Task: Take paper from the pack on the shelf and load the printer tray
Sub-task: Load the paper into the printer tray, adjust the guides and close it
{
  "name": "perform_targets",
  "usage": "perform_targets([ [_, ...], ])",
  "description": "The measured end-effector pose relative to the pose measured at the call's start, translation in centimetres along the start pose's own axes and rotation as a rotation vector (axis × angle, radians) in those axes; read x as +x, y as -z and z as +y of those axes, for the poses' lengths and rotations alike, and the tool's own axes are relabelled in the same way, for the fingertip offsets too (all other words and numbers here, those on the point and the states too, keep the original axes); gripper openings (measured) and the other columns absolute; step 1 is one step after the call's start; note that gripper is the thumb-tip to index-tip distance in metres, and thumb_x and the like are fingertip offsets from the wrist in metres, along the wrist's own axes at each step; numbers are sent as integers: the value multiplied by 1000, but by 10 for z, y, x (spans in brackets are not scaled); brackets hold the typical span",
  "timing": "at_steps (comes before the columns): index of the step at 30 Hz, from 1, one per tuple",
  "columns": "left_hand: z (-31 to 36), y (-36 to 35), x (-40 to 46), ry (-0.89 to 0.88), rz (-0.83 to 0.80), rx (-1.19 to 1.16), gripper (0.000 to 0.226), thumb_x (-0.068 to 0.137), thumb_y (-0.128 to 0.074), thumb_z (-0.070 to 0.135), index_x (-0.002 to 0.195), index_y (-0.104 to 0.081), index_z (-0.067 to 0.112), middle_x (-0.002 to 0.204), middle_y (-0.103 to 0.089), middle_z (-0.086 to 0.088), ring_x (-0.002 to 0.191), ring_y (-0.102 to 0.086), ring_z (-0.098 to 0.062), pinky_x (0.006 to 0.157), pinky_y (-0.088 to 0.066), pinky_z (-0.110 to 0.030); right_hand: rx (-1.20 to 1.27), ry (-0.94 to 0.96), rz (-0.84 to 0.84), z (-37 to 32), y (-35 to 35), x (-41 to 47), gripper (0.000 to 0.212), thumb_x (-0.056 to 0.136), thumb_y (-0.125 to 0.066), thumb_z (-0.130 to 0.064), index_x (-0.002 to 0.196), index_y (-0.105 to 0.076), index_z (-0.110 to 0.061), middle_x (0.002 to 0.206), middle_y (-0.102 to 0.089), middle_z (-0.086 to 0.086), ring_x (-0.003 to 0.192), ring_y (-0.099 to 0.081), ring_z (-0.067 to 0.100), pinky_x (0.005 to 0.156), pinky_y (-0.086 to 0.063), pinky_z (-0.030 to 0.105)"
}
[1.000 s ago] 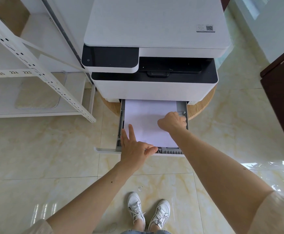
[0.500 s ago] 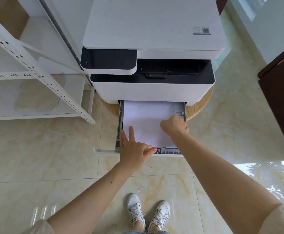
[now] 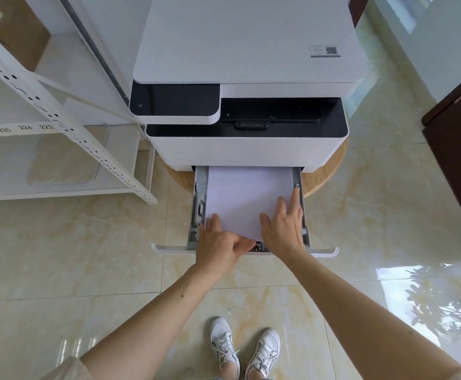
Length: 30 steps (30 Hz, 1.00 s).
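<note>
A white printer (image 3: 248, 78) with black panels stands on a round wooden stool. Its grey paper tray (image 3: 198, 204) is pulled out at the bottom. A stack of white paper (image 3: 247, 196) lies flat inside the tray. My left hand (image 3: 219, 246) rests on the near left corner of the stack, thumb at the tray's front edge. My right hand (image 3: 284, 226) lies flat on the stack's near right part, fingers spread, index fingertip close to the right side guide (image 3: 296, 185). Neither hand grips anything. No paper pack is in view.
A white metal shelf rack (image 3: 59, 138) stands to the left, with a cardboard box (image 3: 10, 31) on an upper level. A dark wooden cabinet (image 3: 459, 160) is at the right. The floor is glossy marble tile (image 3: 59, 256). My white shoes (image 3: 245, 349) are below the tray.
My right hand has opened from a curled fist at the right guide and now lies flat on the paper, slightly nearer to me. My left hand has stayed at the near left corner.
</note>
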<state>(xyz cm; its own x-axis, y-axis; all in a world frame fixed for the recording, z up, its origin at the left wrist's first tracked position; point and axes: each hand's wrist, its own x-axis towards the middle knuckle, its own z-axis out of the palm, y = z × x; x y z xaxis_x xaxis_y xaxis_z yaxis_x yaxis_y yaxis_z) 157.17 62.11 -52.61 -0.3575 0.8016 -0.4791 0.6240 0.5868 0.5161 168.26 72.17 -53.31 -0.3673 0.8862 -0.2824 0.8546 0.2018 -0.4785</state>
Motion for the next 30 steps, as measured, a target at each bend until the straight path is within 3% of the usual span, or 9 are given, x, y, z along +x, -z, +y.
perform_targets([
  [4, -1, -1, -3, -11, 28, -9, 28, 90, -54, 53, 99, -75, 38, 158, -10, -28, 149, -1, -36, 121, 3, -41, -154, 20, -13, 11, -5, 0, 75, 99, -34, -46, 152, -6, -1, 162, 9, 15, 149, 0, 29, 121, -5, 41],
  [9, -1, -1, -6, -58, 25, 10, 28, 91, -52, 52, 107, -72, 40, 161, -8, -21, 150, 2, -29, 120, 3, -43, -313, 33, -32, 13, -7, 7, 81, 95, -18, -59, 154, 1, -7, 164, 4, 6, 149, 0, 25, 119, 1, 48],
  [13, -4, -1, -4, -68, 34, 6, 31, 92, -51, 53, 106, -73, 37, 162, -13, -13, 151, 0, -24, 119, 3, -43, -244, 142, 98, 20, -4, 2, 71, 96, -26, -54, 153, -12, -14, 164, 5, 2, 150, 7, 24, 119, 1, 46],
  [19, -2, 2, -1, -89, 25, 15, 32, 91, -52, 50, 106, -74, 32, 160, -20, -11, 150, -4, -24, 119, 2, -40, -54, 39, 134, 18, 13, 30, 51, 90, -47, -21, 136, -35, -3, 142, -47, 14, 142, -21, 31, 111, -22, 45],
  [24, -3, 3, 0, -86, 34, 17, 35, 90, -54, 51, 112, -72, 30, 161, -15, -14, 150, -3, -27, 120, -5, -41, -58, -73, 133, 12, 20, 39, 46, 79, -47, -4, 125, -41, 0, 124, -57, 17, 130, -32, 33, 101, -32, 41],
  [30, -6, 0, 0, -52, 5, -101, 32, 90, -57, 47, 112, -72, 29, 162, -4, -17, 150, 7, -32, 120, -9, -41, -55, -107, 125, 10, 20, 39, 48, 77, -51, -6, 124, -44, 0, 123, -58, 16, 130, -33, 31, 102, -32, 38],
])
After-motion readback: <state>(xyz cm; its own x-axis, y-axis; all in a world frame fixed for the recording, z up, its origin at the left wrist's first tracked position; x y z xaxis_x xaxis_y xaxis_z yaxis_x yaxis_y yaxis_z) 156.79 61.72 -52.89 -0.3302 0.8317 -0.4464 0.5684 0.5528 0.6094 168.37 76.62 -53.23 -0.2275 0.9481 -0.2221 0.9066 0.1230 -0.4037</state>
